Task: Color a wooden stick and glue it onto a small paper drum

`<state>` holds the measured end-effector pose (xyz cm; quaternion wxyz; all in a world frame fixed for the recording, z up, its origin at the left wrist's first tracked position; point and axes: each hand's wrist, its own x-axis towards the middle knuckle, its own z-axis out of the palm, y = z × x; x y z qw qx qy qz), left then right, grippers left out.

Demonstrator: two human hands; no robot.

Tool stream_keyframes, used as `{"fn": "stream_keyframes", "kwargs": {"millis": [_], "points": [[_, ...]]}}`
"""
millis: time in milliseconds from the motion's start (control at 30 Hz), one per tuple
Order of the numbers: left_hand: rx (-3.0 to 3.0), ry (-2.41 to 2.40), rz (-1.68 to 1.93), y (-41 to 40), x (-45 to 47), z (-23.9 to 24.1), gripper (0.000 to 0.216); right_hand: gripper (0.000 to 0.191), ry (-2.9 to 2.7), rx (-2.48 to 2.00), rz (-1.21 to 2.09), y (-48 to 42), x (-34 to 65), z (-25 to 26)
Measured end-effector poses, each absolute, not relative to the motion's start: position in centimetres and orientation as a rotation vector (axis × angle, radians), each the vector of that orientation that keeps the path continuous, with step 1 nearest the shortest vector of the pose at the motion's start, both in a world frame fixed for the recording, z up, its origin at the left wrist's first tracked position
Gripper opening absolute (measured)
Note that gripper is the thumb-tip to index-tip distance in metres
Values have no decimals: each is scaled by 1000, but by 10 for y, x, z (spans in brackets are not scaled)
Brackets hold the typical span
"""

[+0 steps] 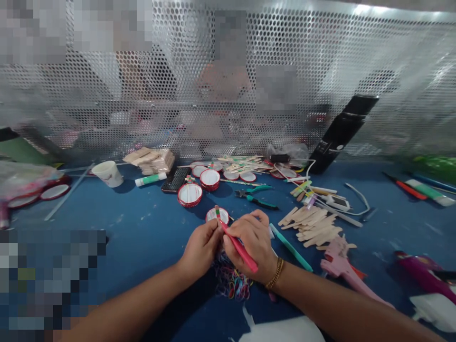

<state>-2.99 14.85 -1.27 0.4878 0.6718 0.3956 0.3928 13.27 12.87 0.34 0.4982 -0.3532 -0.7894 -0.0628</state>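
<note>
My right hand (251, 244) is closed around a pink pen-like tool (239, 249), its tip pointing up and left. My left hand (201, 247) is closed in a pinch at that tip, holding a small striped stick piece (217, 212) I cannot make out clearly. Both hands meet over the blue table (142, 228), just in front of a small round red-rimmed lid (217, 214). A tangle of coloured rubber bands (231, 282) lies under my wrists.
Red-rimmed lids (190, 194), green-handled pliers (254, 195), a glue stick (150, 179), a white cup (109, 173), a pile of wooden ice-cream sticks (315, 225), a pink glue gun (342, 266), a teal stick (290, 248), a black bottle (340, 133). Perforated metal screen behind, people beyond it.
</note>
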Motion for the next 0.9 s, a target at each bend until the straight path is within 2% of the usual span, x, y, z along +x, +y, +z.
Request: {"fn": "stream_keyframes", "kwargs": {"millis": [900], "points": [[1575,995,936,149,-30,-15,37,9,-1897,-937,-124,131,131,4]]}}
